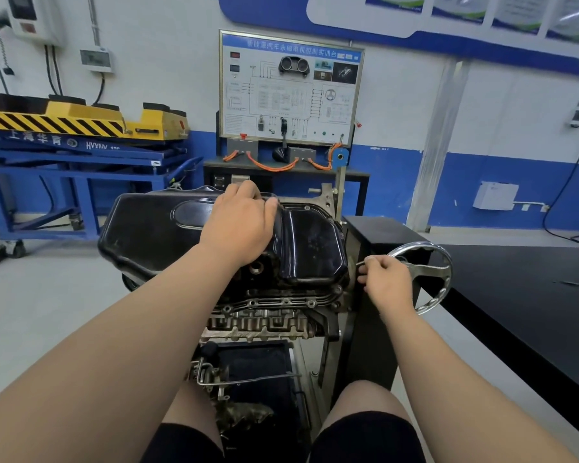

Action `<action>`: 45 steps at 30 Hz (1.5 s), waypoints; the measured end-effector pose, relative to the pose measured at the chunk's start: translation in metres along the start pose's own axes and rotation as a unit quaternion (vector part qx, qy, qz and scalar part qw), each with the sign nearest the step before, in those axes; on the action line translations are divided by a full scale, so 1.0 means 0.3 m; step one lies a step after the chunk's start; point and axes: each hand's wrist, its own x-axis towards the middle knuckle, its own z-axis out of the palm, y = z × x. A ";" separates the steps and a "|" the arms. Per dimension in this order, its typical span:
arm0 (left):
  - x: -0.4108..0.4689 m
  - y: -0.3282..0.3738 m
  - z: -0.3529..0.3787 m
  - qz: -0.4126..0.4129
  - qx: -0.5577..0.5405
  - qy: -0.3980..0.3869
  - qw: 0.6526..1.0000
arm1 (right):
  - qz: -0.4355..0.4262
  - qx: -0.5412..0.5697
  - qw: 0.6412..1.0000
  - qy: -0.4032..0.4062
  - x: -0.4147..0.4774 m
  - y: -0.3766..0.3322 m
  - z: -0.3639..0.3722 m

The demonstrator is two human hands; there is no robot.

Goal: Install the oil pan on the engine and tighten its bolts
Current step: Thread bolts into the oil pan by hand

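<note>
Already the oil pan [168, 235] sits on top of the engine [264, 324], so the placing looks done. The left hand [238, 225] lies on the pan, fingers curled over its far edge, seemingly steadying it. Just right of the pan, the right hand [386, 282] pinches a thin metal tool [360, 263]. I can't make out any bolts in the pan's near flange [286, 300], so tightening seems mostly ahead.

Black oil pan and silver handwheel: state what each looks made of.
Black oil pan: probably pressed sheet metal with glossy black paint, judging by the sharp highlights and stamped ribs. Silver spoked handwheel: looks like polished or chromed metal, given its bright mirror-like shine.
</note>
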 end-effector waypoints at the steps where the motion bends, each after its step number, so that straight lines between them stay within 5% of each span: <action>1: 0.002 0.001 -0.001 0.001 -0.002 0.000 1.000 | 0.017 0.016 1.000 -0.004 0.007 -0.003 -0.005; 9: 0.016 0.000 -0.001 0.001 0.031 0.010 0.999 | 0.129 0.062 0.990 -0.012 -0.008 0.097 -0.038; 18: 0.021 -0.009 -0.009 0.010 0.031 0.012 0.999 | 0.136 0.191 0.969 -0.077 -0.017 -0.024 0.022; 36: -0.023 -0.026 -0.008 0.027 -0.005 -0.013 1.000 | 0.106 0.024 0.981 -0.161 -0.021 -0.112 0.008; 45: -0.017 -0.025 0.001 0.011 -0.004 0.000 1.000 | 0.134 0.123 0.973 -0.139 -0.038 -0.126 0.013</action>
